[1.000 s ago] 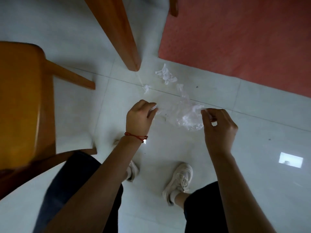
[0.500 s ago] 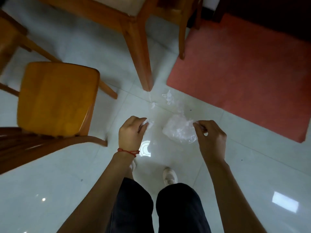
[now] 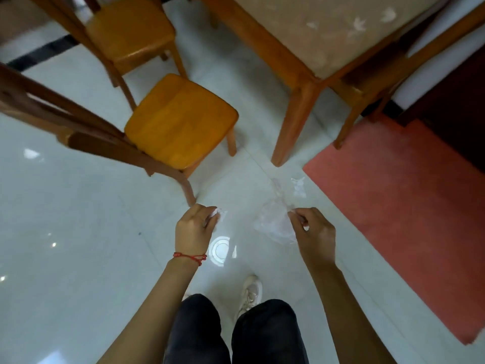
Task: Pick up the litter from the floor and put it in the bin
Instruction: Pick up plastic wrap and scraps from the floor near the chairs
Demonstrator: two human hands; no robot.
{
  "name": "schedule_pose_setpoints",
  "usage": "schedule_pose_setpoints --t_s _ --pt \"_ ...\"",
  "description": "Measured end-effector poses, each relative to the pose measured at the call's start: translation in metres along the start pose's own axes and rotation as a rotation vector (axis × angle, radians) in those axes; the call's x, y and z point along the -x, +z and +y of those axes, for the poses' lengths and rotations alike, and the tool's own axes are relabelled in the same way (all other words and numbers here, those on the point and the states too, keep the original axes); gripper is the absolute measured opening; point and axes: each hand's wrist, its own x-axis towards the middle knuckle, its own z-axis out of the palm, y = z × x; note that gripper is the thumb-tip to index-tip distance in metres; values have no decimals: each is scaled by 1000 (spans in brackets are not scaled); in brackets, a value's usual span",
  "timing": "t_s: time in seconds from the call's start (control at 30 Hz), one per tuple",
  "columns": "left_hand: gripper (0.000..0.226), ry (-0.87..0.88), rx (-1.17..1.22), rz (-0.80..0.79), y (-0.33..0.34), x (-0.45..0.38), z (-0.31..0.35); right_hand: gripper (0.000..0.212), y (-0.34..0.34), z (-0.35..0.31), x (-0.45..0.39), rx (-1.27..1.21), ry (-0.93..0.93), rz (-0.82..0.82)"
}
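Two curled hands — left hand (image 3: pixel 195 227), right hand (image 3: pixel 313 232) — pinch crinkly translucent plastic (image 3: pixel 273 224).

The floor (image 3: pixel 78 219) is glossy white tile. The near chair (image 3: pixel 181 122) has an orange-yellow seat; the table (image 3: pixel 301 61) is orange-brown wood with a mottled beige top. The mat (image 3: pixel 406 206) right is red. The wrist cord (image 3: pixel 190 257) is red, the trousers (image 3: pixel 231 334) black, the shoe (image 3: pixel 250 292) cream, the bag (image 3: pixel 273 224) clear.

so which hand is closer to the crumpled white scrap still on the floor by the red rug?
Right. The right hand, pinching the clear plastic bag, sits just below the white scrap. The left hand, pinching a small white piece, is farther off to the scrap's left.
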Motion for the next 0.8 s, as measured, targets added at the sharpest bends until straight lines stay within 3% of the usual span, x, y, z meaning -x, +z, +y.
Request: schedule_pose_setpoints --t_s 0.23,0.43,0.8 --pt "8 -192 -52 171 -90 66 -69 6 59 -93 30 -137 -55 -205" --pt "11 -347 -77 258 -174 132 -146 3 122 -196 72 -164 -289 -224" --pt "12 -553 -123 479 -304 215 -257 3 238 -371 130 -241 -552 -387"
